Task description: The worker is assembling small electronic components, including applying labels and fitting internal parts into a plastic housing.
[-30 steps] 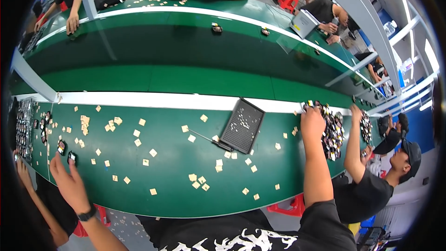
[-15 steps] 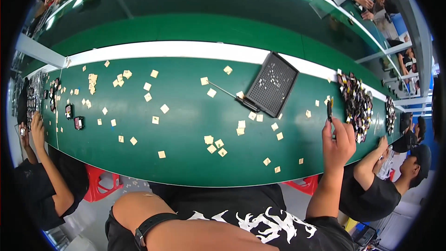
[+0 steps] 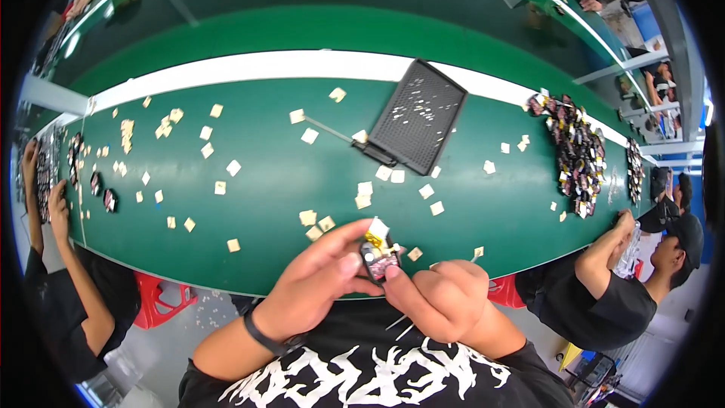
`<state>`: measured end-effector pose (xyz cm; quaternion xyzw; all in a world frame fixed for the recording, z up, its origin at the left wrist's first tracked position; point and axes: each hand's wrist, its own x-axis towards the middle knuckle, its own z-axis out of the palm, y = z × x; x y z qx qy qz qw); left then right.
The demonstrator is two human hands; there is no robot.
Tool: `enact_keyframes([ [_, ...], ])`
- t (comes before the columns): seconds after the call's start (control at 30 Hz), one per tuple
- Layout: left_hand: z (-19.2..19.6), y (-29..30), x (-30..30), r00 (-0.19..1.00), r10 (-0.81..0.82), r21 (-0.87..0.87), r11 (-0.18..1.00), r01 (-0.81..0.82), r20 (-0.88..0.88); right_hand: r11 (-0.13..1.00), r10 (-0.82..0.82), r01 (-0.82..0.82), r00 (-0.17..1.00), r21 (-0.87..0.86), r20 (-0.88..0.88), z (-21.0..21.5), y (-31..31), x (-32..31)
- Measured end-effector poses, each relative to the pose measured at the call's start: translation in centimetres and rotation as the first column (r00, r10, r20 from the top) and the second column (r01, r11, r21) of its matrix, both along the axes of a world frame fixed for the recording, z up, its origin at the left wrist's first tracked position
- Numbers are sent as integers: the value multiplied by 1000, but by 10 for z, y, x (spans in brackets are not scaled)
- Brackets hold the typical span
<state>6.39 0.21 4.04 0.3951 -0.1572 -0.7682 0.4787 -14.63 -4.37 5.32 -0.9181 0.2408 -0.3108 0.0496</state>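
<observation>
My left hand (image 3: 321,279) holds a small electronic module (image 3: 377,263) with a black rim, yellow tape and a pinkish board, close in front of my chest at the table's near edge. A pale square piece sticks up at the module's top. From the other side my right hand (image 3: 445,298) presses its thumb or forefinger against the module, the other fingers curled in. Thin light-coloured prongs (image 3: 399,323) show below the right hand; what they belong to is hidden. Pale square pads (image 3: 325,224) lie just beyond my left fingers.
A black perforated tray (image 3: 419,117) with small bits in it lies on the green table (image 3: 287,174). A heap of similar modules (image 3: 578,155) is at the right. Many pale squares are scattered leftward. People work at both sides; red stools (image 3: 162,298) stand by the edge.
My right hand has come from beside the heap to my chest, bringing the module. My left hand has risen into view and taken hold of it. The view has shifted slightly.
</observation>
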Motion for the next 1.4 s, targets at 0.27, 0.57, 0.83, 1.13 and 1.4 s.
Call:
enact_keyframes([
  [0.27, -14, 3, 10, 996, -5, -69, 998, 11, 87, 639, -136, -12, 982, 769, 128, 4, 1, -1],
  [0.57, -37, 8, 3, 836, 178, -431, 899, 76, 519, -362, -440, -202, 898, 910, 24, 8, -5, 22],
  [0.83, -43, 9, 7, 760, 138, -296, 952, 75, 635, -380, -563, -281, 826, 881, 20, -19, 1, 36],
  [1.13, -34, 7, 14, 813, 119, -265, 963, 45, 569, -251, -595, -271, 800, 929, 73, -29, 11, 42],
  [1.4, -37, 9, 13, 903, 162, -266, 962, -55, 397, -119, -587, -322, 786, 939, 195, -25, 8, 27],
])
